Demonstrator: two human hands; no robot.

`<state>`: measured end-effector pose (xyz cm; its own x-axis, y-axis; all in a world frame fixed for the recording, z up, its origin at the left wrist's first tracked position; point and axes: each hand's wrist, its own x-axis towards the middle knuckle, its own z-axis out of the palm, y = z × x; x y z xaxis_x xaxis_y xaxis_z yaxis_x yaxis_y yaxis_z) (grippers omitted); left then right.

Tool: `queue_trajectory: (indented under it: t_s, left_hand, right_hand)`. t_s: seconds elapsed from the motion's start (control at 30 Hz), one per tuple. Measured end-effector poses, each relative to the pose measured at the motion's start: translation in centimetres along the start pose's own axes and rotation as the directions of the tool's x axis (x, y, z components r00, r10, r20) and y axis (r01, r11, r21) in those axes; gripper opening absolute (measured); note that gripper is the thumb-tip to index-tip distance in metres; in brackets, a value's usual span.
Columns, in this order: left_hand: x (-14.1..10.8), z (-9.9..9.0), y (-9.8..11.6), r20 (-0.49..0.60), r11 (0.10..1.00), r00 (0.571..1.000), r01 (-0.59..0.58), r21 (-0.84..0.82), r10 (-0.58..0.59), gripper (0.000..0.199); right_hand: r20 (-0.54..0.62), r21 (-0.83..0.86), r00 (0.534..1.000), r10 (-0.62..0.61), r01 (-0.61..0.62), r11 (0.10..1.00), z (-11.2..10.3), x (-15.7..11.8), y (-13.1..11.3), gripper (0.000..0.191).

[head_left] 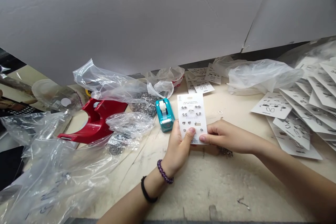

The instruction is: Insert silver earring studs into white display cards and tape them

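Note:
A white card of stud earrings stands tilted up between my hands. My left hand grips its lower left edge, thumb across the front, with a purple beaded bracelet and a black band on that wrist. My right hand pinches the card's lower right corner from the side. Just below my right hand lies a small heap of metal findings, partly hidden by the fingers. A teal tape dispenser stands close to the left of the card.
A red tape dispenser and crumpled clear plastic bags crowd the left of the cream work surface. Several loose earring cards overlap at the right. More cards and a plastic bag lie at the back, below a white wall.

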<state>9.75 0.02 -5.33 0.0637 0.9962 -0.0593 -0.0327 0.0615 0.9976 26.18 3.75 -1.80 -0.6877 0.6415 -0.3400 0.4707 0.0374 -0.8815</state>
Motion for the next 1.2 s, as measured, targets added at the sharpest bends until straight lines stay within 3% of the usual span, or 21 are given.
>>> queue_trajectory:
  t_s: [0.17, 0.33, 0.57, 0.9, 1.07, 1.2]
  left_hand:
    - [-0.1, 0.0, 0.0, -0.079, 0.997, 0.996, -0.037, 0.072, 0.042, 0.026]
    - [0.7, -0.5, 0.3, 0.036, 0.995, 0.995, 0.090, -0.046, -0.089, 0.035]
    - [0.9, -0.9, 0.0, 0.153, 0.948, 0.952, 0.286, -0.138, -0.265, 0.042]
    - [0.8, -0.7, -0.3, 0.154, 0.993, 0.986, 0.081, -0.085, -0.068, 0.038]
    - [0.6, -0.5, -0.2, 0.161, 0.996, 0.985, 0.066, -0.054, -0.057, 0.037]
    - [0.5, -0.5, -0.1, 0.092, 0.997, 0.995, 0.049, -0.054, -0.044, 0.038]
  right_hand:
    - [0.038, 0.048, 0.999, 0.002, -0.004, 0.999, 0.6, 0.3, 0.3, 0.031]
    - [0.031, 0.032, 1.000, 0.005, -0.006, 0.999, 0.2, 0.1, 0.2, 0.034]
    - [-0.082, -0.278, 0.995, -0.060, 0.035, 0.960, -0.3, -0.1, 0.0, 0.036]
    - [-0.034, -0.251, 0.999, -0.033, 0.023, 0.968, 0.2, 0.2, 0.1, 0.033]
    - [-0.019, -0.190, 0.999, -0.028, 0.024, 0.981, 0.4, 0.2, 0.5, 0.035]
    - [0.017, -0.075, 1.000, -0.021, 0.023, 0.997, 0.6, 0.3, 0.7, 0.035]
